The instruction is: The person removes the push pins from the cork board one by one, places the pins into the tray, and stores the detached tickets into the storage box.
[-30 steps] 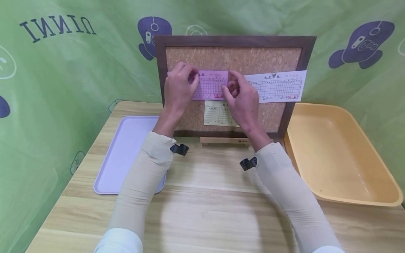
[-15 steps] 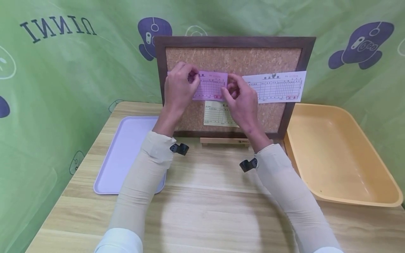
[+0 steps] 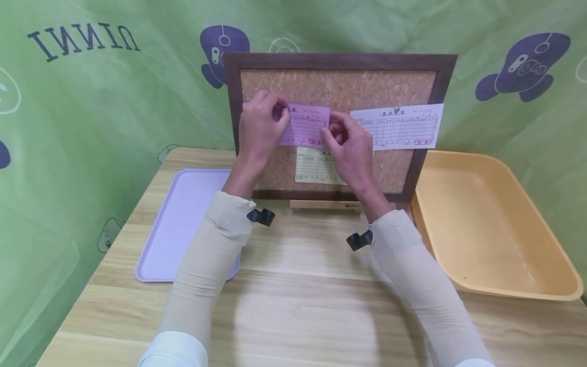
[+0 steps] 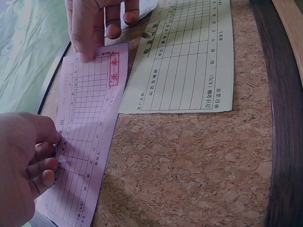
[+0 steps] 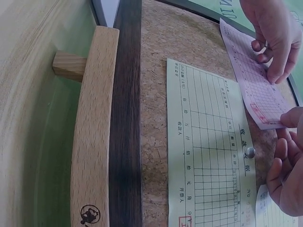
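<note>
A pink receipt slip (image 3: 302, 125) lies across the upper left of a framed corkboard (image 3: 339, 84). My left hand (image 3: 262, 125) has its thumb and index fingertips together at the slip's printed heading, over a small thing they hide. Curled below them are the other fingers, seen in the left wrist view. At the slip's right end, my right hand (image 3: 352, 148) pinches the corner between thumb and fingers. Below hangs a pale green slip (image 5: 208, 142) with a round metal tack (image 5: 250, 152) at its heading. A white slip (image 3: 403, 127) is tacked at the right.
The board leans on a wooden stand (image 5: 94, 132) on a wood-grain table (image 3: 302, 306). A lilac tray (image 3: 176, 224) lies left of the arms, a deep yellow tub (image 3: 495, 219) at the right. Behind hangs a green printed cloth (image 3: 137, 92).
The pink slip's right end has come down slightly, along with my right hand, showing a little more of the white slip's left end. My left hand has stayed at the heading.
</note>
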